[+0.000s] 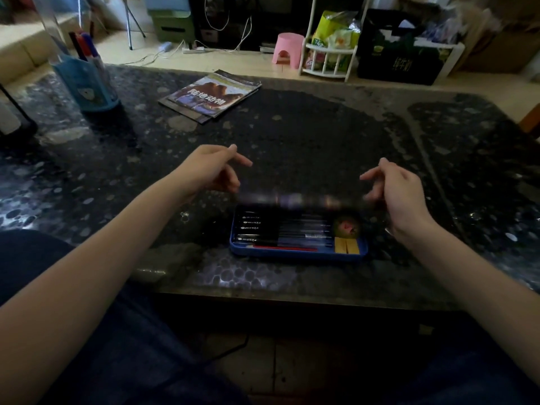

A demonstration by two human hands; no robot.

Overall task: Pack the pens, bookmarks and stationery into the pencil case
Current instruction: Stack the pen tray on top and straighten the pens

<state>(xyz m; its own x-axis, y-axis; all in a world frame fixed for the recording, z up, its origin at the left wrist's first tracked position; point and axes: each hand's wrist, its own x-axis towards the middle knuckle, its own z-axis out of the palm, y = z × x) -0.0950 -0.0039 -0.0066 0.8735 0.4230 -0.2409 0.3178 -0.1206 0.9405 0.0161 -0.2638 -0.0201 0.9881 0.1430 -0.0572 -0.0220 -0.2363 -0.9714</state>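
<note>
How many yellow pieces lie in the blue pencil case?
2: the yellow pieces lie side by side in the near right corner of the pencil case. The blurred lid may hide more.

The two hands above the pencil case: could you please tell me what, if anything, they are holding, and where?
Neither clearly holds anything. The left hand and right hand hover with loosely curled fingers over the open pencil case; the blurred lid between them hides any contact.
</note>
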